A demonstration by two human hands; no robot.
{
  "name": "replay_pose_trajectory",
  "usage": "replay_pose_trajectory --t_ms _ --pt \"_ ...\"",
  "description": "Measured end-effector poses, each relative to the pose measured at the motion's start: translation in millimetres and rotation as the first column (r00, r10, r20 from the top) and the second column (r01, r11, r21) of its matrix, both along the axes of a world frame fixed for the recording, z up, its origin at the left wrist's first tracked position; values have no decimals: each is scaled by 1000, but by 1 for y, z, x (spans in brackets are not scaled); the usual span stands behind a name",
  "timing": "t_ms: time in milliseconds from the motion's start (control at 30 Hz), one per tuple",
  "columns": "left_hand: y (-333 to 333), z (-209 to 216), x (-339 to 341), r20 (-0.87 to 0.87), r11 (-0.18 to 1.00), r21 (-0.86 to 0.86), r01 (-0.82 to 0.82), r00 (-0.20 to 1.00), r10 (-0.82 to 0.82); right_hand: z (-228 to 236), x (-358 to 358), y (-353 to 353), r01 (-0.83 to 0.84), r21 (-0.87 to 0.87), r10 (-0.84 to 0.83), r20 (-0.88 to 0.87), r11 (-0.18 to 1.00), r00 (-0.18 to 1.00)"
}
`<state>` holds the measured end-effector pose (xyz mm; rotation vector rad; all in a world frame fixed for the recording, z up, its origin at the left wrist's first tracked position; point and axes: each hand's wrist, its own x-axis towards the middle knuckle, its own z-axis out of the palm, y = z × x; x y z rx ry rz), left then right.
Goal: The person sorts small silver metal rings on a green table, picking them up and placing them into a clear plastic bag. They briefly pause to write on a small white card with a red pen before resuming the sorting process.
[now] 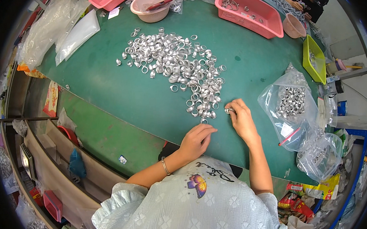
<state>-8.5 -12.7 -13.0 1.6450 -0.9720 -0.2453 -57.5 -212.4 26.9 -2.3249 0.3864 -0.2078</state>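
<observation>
So, green tabletop (105, 73), silver rings (176, 60), green floor (109, 136).

A green table (247, 64) carries heaped silvery rings (179, 64), pink trays (245, 22), a pinkish bowl (152, 16) and clear bags (271, 101).

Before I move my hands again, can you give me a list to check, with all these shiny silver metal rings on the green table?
1. Right hand has a small silver metal ring at its fingertips: ok.
2. Left hand grips the silver metal ring near its fingertips: cannot tell; it may just be touching.
3. Long heap of loose silver metal rings reaches close to both hands: ok.
4. Pink rectangular plastic basket stands upright on the green tabletop: ok.
5. Round pink plastic bowl has nothing on top: not ok; a flat red object lies there.
</observation>
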Motion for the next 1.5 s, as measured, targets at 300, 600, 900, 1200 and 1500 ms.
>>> replay_pose_trajectory --t_ms 300,600,900,1200,1500 --pt "1 -1 -1 19 1000 1 -8 1000 8 75 -22 -13 172 -94 -160 129 981 979" --pt "1 0 0 -27 1000 3 -18 999 18 -2 -4 15 88 -156 -89 -1 984 996" --pt "4 -2 0 -41 1000 10 -9 999 10 55 -32 4 292 -240 -243 215 926 946" --pt "2 -2 -1 -30 999 33 10 1000 -9 20 -38 15 44 -161 -74 -186 986 980" --pt "4 -4 -1 -16 1000 14 -13 1000 13 89 -66 -26 481 -226 -425 256 847 868"
